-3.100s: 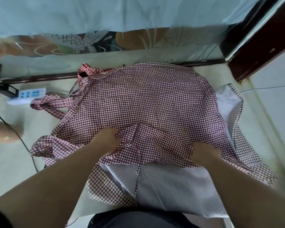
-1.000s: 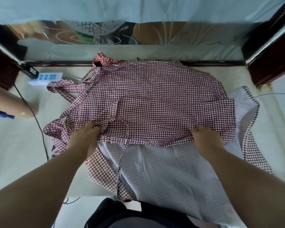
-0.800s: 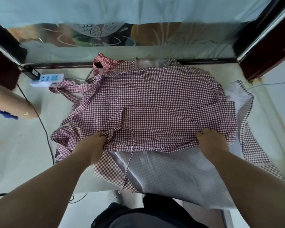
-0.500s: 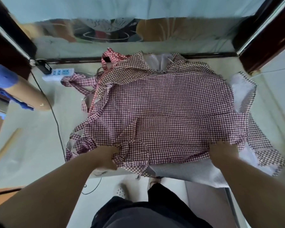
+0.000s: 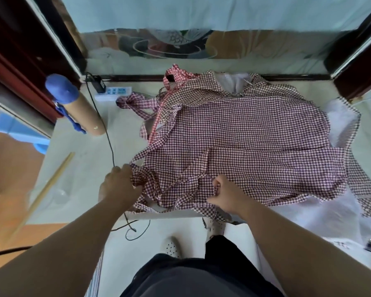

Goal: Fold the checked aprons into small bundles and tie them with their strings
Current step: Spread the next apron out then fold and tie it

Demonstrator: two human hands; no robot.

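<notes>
table [image 5: 81, 168]: pale top, dark wood frames + glass panel behind | checked apron [image 5: 255, 142] spread flat, near edge | L hand [image 5: 118, 186] grip curled on its left corner | R hand [image 5: 228, 196] grip pinching near hem | power strip [image 5: 113, 93], cardboard tube [image 5: 85, 113] far left

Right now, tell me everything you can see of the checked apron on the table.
The checked apron is thin red-and-white gingham cloth, spread out but rumpled on the table, straps bunched toward its near left. It lies over a paler cloth with checked trim. The left hand and right hand each grip its near edge.
</notes>
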